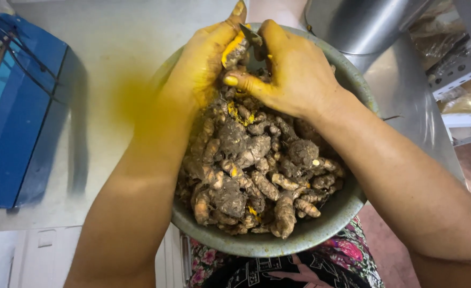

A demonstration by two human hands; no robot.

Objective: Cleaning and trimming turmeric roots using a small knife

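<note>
- Both forearms run in from the bottom corners of the frame, stained yellow; elbows are cut off by the lower edge.
- Flowered cloth [347, 253] shows at bottom centre, partly hidden under the bowl.
- Left hand [203, 64] is closed around a turmeric piece [234, 52] at top centre; its cut face is bright orange-yellow, its skin brown and soiled.
- Right hand [294, 72] grips a small knife [252, 36]; only the blade tip shows, touching the piece, and the handle is hidden in the fist.
- Grey metal bowl [310, 234], mid-frame, is heaped with muddy turmeric roots [257, 170]; its far rim is hidden behind the hands.
- Blue box [17, 117] is cut off at the left edge.
- Steel vessel [363, 21], upper right, is only partly in view.
</note>
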